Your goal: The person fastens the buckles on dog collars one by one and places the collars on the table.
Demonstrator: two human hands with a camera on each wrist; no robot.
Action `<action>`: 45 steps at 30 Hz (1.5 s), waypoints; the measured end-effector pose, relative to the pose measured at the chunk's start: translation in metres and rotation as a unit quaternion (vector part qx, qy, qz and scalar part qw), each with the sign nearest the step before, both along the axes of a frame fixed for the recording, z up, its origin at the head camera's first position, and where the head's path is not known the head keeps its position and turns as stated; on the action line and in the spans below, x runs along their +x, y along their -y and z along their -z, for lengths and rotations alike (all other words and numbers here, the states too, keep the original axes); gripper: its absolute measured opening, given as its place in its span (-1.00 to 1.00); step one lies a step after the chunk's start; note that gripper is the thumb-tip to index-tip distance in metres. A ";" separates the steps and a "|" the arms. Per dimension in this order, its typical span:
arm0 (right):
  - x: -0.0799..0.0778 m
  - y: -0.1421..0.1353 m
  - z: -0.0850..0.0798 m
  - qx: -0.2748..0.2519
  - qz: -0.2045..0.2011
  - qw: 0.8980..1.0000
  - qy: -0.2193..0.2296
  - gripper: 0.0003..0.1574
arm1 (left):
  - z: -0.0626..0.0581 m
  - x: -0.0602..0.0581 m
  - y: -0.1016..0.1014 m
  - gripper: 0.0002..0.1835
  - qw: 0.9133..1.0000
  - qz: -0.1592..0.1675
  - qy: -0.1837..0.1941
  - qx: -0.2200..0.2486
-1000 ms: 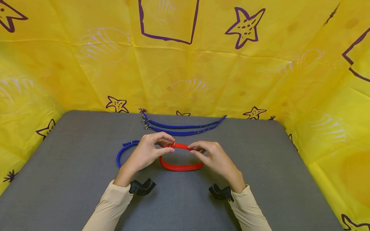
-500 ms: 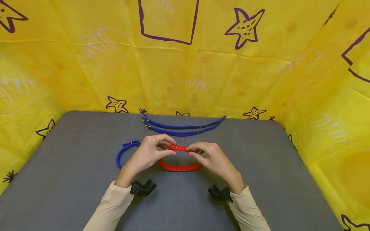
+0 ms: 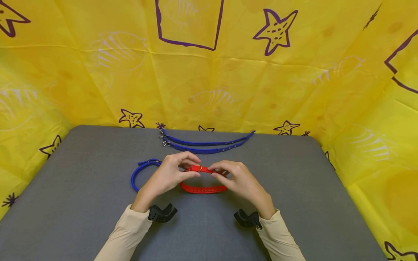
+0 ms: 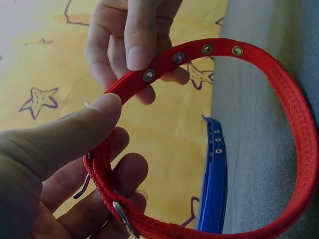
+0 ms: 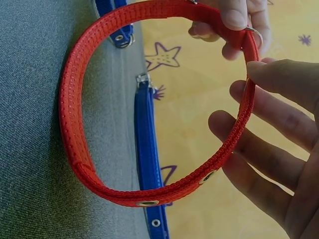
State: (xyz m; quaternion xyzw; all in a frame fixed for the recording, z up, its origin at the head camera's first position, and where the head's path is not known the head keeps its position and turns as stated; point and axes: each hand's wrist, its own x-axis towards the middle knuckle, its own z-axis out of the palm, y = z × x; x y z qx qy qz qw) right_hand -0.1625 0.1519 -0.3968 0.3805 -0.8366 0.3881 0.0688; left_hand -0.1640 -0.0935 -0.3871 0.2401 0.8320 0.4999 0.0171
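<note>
A red collar (image 3: 204, 189) with metal eyelets is bent into a closed loop between both hands. My left hand (image 3: 164, 174) pinches it near the metal buckle (image 4: 124, 219) and a metal ring (image 5: 255, 34), thumb on one face and fingers behind. At the strap's other part, my right hand (image 3: 243, 177) pinches between thumb and index finger, its remaining fingers loosely bent behind. Eyelets (image 4: 178, 58) show along the strap in the left wrist view. Whether the strap end passes through the buckle is hard to tell.
On the grey table (image 3: 81, 203), a looped blue collar (image 3: 134, 177) lies partly behind my left forearm. Straight blue collars (image 3: 202, 150) with metal buckles lie side by side at the back. A yellow patterned cloth (image 3: 209, 72) stands behind and around the table.
My left hand has shifted slightly right and down, and my right hand slightly left. The stretch of red strap between my fingertips looks shorter; the blue collars stay put.
</note>
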 end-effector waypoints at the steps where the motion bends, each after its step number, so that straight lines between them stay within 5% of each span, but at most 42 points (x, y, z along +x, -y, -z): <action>1: 0.000 0.000 0.000 0.002 0.000 1.000 0.001 -0.77 | 0.000 0.000 0.000 -0.70 1.000 0.001 -0.001 0.001; 18: 0.005 0.000 -0.001 0.074 0.009 0.997 -0.014 -0.49 | 0.002 0.001 -0.006 -0.71 1.000 0.019 -0.007 0.004; 26: 0.004 0.001 0.001 0.074 0.010 0.997 -0.025 -0.62 | 0.001 0.000 -0.003 -0.70 1.000 0.026 0.011 -0.009; 34: 0.003 -0.001 0.002 0.070 0.012 0.997 -0.012 -0.60 | 0.000 -0.002 0.005 -0.79 0.997 0.030 0.020 -0.072; 45: 0.003 -0.001 0.002 0.066 0.017 0.998 0.004 -0.62 | -0.002 -0.002 0.011 -0.76 0.996 0.050 0.053 -0.056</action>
